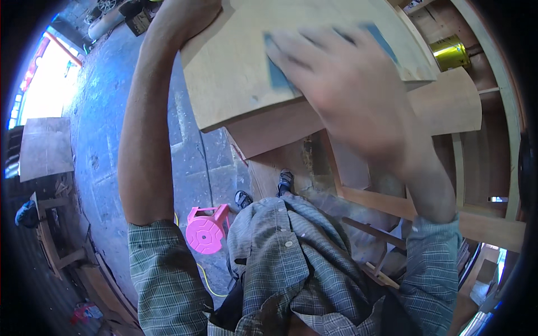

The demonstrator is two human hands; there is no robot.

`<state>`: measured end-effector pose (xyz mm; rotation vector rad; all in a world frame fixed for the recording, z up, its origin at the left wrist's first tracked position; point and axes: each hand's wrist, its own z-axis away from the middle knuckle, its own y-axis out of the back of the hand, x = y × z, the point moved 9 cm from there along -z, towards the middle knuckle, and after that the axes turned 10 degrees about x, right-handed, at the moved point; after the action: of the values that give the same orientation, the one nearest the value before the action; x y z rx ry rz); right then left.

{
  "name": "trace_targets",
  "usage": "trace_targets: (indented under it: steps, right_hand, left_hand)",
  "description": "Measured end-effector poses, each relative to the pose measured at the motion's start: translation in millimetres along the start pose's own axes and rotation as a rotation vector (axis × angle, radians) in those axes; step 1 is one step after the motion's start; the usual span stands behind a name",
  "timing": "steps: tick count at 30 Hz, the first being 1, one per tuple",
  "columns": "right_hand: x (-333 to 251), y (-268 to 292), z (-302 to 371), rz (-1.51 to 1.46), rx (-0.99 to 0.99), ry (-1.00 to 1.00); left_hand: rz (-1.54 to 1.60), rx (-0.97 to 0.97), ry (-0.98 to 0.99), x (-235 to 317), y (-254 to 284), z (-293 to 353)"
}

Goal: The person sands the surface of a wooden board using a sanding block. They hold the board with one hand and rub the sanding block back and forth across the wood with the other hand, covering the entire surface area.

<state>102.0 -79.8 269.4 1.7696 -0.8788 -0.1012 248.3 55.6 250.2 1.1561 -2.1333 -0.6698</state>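
Note:
A pale wooden panel with a curved front edge lies raised before me. My right hand, smeared by motion, presses a blue-green sheet of sandpaper against its top face. Parts of the sheet show left of the fingers and past them on the far right. My left hand rests at the panel's far left edge, cut off by the top of the picture, so its fingers are hidden. Below the panel's front edge a brown wooden face shows.
A pink plastic stool stands on the blue-grey floor, left of my feet. Wooden framing and a curved board lie on the right, with a yellow-gold can beyond. At far left a flat board leans.

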Motion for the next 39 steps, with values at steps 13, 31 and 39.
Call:
trace_targets:
  steps: [13, 31, 39]
  right_hand:
    - [-16, 22, 24, 0.061, 0.051, -0.023]
    - [-3, -5, -3, 0.194, -0.139, -0.123]
    - [-66, -8, 150, -1.026, -0.350, -0.251]
  left_hand:
    - [0.001, 0.045, 0.153, -6, 8, 3]
    - [-0.038, 0.010, -0.038, -2, 2, -5]
    - [-0.224, 0.046, -0.386, 1, -11, -5]
